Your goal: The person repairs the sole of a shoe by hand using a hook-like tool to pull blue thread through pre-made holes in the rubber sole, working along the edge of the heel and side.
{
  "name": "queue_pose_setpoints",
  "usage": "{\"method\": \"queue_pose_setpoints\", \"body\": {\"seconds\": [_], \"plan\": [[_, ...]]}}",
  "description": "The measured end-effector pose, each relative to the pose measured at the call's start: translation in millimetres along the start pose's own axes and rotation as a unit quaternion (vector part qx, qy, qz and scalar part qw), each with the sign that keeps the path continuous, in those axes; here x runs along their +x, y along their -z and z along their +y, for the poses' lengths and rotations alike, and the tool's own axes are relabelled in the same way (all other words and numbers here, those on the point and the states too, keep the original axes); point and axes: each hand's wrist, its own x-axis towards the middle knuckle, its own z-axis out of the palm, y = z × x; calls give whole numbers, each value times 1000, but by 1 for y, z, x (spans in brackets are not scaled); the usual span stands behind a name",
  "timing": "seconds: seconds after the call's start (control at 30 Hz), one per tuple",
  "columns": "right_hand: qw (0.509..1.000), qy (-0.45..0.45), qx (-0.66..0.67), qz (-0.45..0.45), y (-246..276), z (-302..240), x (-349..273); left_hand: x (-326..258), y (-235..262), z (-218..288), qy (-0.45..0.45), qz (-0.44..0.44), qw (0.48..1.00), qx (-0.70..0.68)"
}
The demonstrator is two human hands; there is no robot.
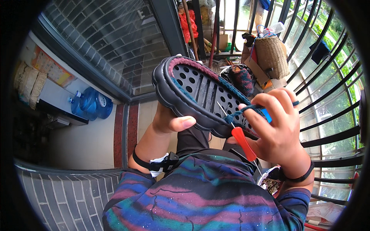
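My left hand (169,123) grips a black rubber shoe sole (192,92) from below, thumb on its rim, holding it tilted with the perforated inner side up. Crocheted yarn edging (192,65) in maroon and teal runs along the sole's rim. My right hand (275,129) holds a crochet hook with a red handle (243,143); its thin metal shaft points up into the sole near a hole. Teal yarn (241,112) runs from the sole over my right fingers. Both wrists wear black straps.
A woven basket (271,56) stands at the back right beside cardboard boxes and a dark knitted item (242,79). Black metal railing bars (327,115) curve along the right. Blue water bottles (90,103) lie at the left. A grey brick wall fills the top left.
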Motion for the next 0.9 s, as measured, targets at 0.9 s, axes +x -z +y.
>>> {"method": "queue_pose_setpoints", "body": {"seconds": [0.9], "plan": [[984, 28, -173, -26, 31, 62, 78, 93, 37, 0, -17, 261, 965, -30]]}}
